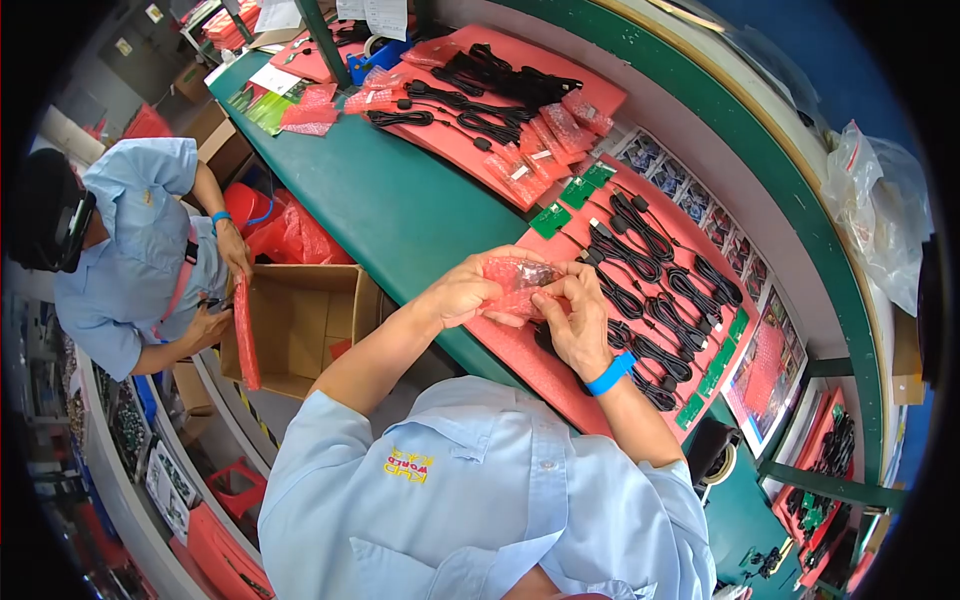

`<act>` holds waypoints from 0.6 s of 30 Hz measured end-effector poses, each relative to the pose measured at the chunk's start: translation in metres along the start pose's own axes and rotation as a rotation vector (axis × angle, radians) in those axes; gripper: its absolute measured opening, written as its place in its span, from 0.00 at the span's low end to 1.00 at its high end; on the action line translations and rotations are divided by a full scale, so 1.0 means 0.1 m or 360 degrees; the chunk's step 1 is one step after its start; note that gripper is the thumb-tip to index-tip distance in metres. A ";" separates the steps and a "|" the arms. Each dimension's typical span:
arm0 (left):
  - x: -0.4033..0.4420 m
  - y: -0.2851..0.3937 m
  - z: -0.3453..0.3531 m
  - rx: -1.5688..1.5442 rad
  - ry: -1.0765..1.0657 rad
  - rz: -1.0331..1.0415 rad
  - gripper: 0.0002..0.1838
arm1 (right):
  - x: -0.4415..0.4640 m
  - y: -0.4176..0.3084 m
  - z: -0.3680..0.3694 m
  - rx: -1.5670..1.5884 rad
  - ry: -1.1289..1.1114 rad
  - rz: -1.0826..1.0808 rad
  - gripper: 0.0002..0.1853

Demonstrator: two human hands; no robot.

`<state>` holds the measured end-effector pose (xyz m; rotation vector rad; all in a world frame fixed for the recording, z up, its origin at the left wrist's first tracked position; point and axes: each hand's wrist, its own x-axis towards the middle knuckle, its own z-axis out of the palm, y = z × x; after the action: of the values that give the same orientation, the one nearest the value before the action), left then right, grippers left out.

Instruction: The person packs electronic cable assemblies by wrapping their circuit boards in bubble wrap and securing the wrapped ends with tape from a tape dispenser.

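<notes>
A small pink bubble-wrap pouch (pixel 520 284) is held between my two hands above the bench's near edge. My left hand (pixel 468 290) grips its left side with curled fingers. On the other side, my right hand (pixel 574 312), with a blue wristband, pinches the pouch between thumb and fingers. What lies inside the pouch cannot be made out. Just beyond and to the right, a pink foam sheet (pixel 562 372) bears coiled black cables (pixel 640 240) and green circuit boards (pixel 549 220).
Another pink sheet (pixel 612 98) holds more black cables and pink pouches (pixel 518 176) on the green bench (pixel 385 190). At left, a co-worker (pixel 150 230) holds a pink sheet over an open cardboard box (pixel 300 310). A tape roll (pixel 722 465) lies at right.
</notes>
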<state>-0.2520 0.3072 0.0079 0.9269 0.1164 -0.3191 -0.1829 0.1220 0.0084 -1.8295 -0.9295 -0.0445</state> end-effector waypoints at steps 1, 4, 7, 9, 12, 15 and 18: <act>-0.01 0.01 0.00 -0.0019 -0.0045 0.0015 0.31 | -0.01 0.01 -0.01 0.0065 -0.0011 0.0034 0.05; -0.06 0.04 -0.01 -0.0005 -0.0156 0.0067 0.29 | -0.03 0.03 -0.01 0.0156 -0.0013 0.0085 0.06; -0.08 0.03 0.03 0.0050 -0.0294 0.0148 0.28 | -0.04 0.04 -0.04 0.0197 -0.0001 0.0115 0.07; -0.07 -0.03 0.09 0.0740 -0.0102 0.0492 0.27 | -0.04 0.02 -0.05 0.0224 -0.0001 0.0172 0.08; -0.05 -0.10 0.20 0.0918 0.0100 0.0583 0.26 | -0.07 0.06 -0.05 0.0254 0.0051 0.0214 0.08; -0.02 -0.13 0.29 0.0582 0.0317 0.0409 0.25 | -0.07 0.14 -0.08 0.0285 0.0143 0.0243 0.07; 0.01 -0.17 0.28 0.0639 0.0488 0.0385 0.23 | -0.06 0.25 -0.42 0.0708 0.0633 0.0354 0.07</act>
<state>-0.2581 0.2751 0.0111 1.3714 0.2246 0.0306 -0.1563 0.0806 0.0058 -1.4268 -0.4116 -0.0553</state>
